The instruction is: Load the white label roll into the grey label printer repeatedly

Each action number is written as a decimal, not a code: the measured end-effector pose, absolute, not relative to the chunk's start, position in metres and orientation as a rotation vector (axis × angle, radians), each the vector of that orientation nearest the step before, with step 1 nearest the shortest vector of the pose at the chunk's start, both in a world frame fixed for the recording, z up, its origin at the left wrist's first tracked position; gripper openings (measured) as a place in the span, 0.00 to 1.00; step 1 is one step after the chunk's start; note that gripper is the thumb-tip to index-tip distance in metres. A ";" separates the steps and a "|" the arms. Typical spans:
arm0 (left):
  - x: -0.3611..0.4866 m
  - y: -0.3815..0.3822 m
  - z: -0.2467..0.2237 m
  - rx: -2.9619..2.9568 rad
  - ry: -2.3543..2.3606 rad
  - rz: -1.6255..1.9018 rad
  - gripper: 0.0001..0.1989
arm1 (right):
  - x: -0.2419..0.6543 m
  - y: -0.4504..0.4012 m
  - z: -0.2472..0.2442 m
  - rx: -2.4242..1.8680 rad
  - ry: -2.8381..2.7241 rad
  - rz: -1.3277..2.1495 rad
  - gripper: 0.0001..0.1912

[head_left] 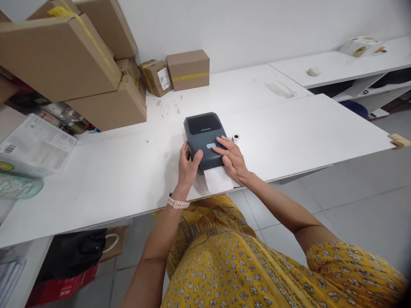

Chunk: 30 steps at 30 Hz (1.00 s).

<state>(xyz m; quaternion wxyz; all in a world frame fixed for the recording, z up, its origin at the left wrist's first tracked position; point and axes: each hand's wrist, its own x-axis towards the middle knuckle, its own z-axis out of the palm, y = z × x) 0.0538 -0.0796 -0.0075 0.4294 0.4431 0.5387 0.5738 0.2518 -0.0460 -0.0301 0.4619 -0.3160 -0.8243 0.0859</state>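
A dark blue-grey label printer (204, 156) with a black window on its lid stands on the white table (289, 128). White paper (219, 179) sticks out of its front, over the table's edge. My left hand (189, 164) grips the printer's left side, thumb on the top edge and fingers down the side. Across the top right of the printer lies my right hand (233, 159), fingers stretched out and one fingertip at the pale blue button (211, 146). Just behind that hand is a small white paper roll (236, 137) with a dark core.
Cardboard boxes (105, 107) are stacked at the left, with two smaller ones (189, 70) by the wall. A white carton (38, 143) and a green can (21, 186) stand at the far left. A white round object (314, 71) lies on the right-hand shelf.
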 end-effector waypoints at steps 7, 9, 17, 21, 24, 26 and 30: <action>0.076 -0.160 -0.027 0.889 1.589 1.444 0.29 | 0.248 -0.043 -0.032 -0.718 -1.937 0.266 0.24; 0.083 -0.172 -0.032 0.781 1.480 1.319 0.28 | 0.248 -0.043 -0.033 -0.698 -1.928 0.268 0.23; 0.090 -0.148 -0.011 0.614 1.228 1.153 0.24 | 0.248 -0.044 -0.030 -0.751 -1.947 0.271 0.24; 0.091 -0.150 -0.018 0.575 1.242 1.153 0.23 | 0.247 -0.044 -0.029 -0.734 -1.936 0.262 0.22; 0.091 -0.151 -0.025 0.600 1.286 1.162 0.25 | 0.247 -0.045 -0.028 -0.707 -1.937 0.232 0.21; 0.090 -0.152 -0.026 0.656 1.292 1.152 0.25 | 0.248 -0.046 -0.025 -0.710 -1.958 0.211 0.20; 0.081 -0.156 -0.018 0.849 1.270 1.051 0.24 | 0.250 -0.046 -0.005 -0.781 -2.059 0.123 0.17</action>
